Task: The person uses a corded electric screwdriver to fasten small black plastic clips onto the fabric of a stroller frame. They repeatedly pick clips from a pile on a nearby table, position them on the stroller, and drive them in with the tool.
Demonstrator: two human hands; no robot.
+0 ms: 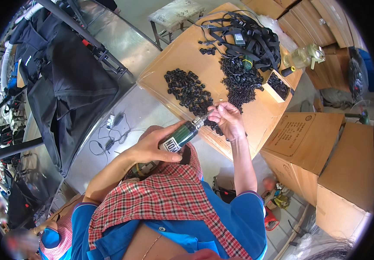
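The cardboard-topped counter carried a tangle of black straps, then two heaps of small black parts. Over its near edge the left hand was wrapped shut around a green power driver, its bit pointing up toward the right hand. That hand's grip was pinched closed at the bit's tip, apparently on a small piece too small to make out. The step looked like seating a piece on the bit; next would call for steady alignment.

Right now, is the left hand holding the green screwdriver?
Yes, the left hand grips the dark green screwdriver by its body, while the right hand pinches at its tip.
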